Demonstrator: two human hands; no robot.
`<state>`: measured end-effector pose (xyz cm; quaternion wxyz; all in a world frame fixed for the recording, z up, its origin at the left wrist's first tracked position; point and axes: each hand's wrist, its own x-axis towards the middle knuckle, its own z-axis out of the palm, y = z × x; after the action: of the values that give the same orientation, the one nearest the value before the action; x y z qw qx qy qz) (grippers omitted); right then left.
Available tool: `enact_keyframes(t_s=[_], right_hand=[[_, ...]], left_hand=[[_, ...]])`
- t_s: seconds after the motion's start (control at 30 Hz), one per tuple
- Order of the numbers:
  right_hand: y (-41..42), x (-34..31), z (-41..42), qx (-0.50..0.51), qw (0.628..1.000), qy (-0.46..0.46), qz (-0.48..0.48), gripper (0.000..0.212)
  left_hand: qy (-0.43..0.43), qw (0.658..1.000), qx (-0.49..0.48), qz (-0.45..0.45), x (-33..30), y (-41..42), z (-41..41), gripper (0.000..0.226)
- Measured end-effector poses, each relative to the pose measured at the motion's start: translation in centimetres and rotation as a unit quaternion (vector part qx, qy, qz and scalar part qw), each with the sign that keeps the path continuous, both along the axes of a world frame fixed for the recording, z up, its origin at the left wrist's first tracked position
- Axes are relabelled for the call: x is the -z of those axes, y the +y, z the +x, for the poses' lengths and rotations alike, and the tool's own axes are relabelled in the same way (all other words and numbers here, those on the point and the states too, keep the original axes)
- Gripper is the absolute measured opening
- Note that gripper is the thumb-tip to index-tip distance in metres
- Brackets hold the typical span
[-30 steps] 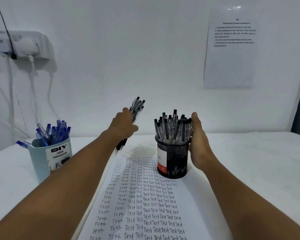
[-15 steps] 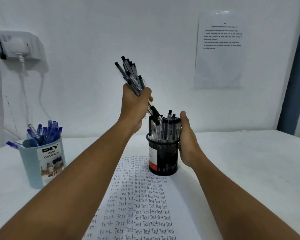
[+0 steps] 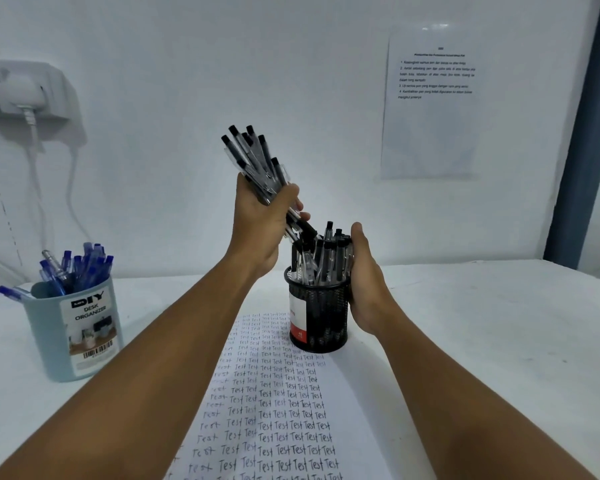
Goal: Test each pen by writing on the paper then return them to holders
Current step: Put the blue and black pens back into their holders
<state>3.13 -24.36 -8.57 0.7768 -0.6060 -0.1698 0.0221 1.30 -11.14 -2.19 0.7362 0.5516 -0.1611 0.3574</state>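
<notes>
Left hand (image 3: 260, 216) closed around a bundle of black-capped clear pens (image 3: 253, 161), held above and just left of the black wire-mesh cylindrical pen holder (image 3: 321, 317). Bundle tilted, caps up and to the left, lower tips pointing down toward the holder's mouth, probably to let the pens slide in together. Right hand (image 3: 364, 285) wrapped on the holder's right side, thumb up beside the pens already standing inside; likely there to keep the light holder from tipping while the bundle goes in. Holder standing on the far end of the white paper sheet filled with rows of handwritten "Test" (image 3: 278, 410), on the white table (image 3: 482, 341). Paper nearly full, so testing of the black pens seems finished. Further left, well apart, a pale blue plastic desk organizer cup (image 3: 73, 334) with blue pens (image 3: 80, 265) inside, one lying beside it.
</notes>
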Motion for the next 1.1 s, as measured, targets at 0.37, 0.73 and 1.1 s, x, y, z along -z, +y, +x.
enact_keyframes(t_s=[0.37,0.73,1.1], right_hand=[[-0.1,0.1,0.2,-0.002,1.0,-0.018,-0.005,0.057],[0.3,0.4,0.5,0.025,0.999,-0.031,-0.011,0.06],[0.6,0.6,0.6,0.05,0.998,-0.037,-0.019,0.061]], left_hand=[[-0.003,0.992,-0.003,0.128,0.7,0.3,0.1,0.039],[0.0,0.992,0.08,0.096,0.6,-0.1,0.0,0.066],[0.055,0.992,0.112,-0.007,-0.6,-1.1,-0.8,0.023]])
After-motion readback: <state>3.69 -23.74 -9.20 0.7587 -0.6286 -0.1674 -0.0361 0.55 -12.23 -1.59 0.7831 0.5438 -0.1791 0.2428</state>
